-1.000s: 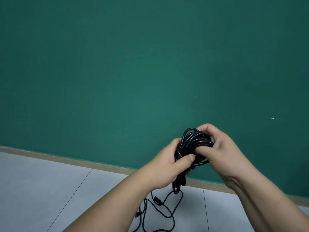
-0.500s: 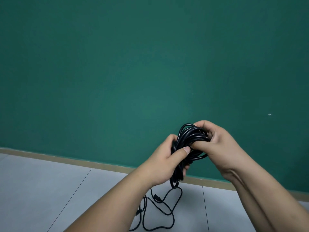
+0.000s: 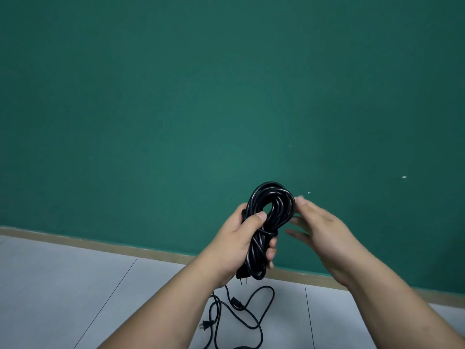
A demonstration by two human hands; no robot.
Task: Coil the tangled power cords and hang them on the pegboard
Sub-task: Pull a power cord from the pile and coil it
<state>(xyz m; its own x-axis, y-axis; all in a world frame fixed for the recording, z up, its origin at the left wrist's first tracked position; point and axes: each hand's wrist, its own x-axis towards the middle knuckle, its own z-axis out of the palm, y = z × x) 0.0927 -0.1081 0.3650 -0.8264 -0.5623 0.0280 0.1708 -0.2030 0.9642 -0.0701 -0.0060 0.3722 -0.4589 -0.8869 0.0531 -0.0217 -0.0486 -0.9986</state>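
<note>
Coiling looks done: left hand [image 3: 241, 245] grips the coil [image 3: 270, 207], right hand [image 3: 319, 230] hovers beside it, fingers relaxed. Next, locate the unseen pegboard.

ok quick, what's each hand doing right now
Left hand: closed around the coiled black cord.
Right hand: open, holding nothing, just beside the coil.

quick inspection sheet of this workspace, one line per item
surface: grey tiled floor; no table seen
job's things: coiled cord held up in front of the wall; pegboard not in view
clutter: nothing seen
hands: left hand grips the coil; right hand open beside it, blurred, contact unclear
cables: loose cords tangled on the floor, plugs showing
surroundings: green wall, tan baseboard
</note>
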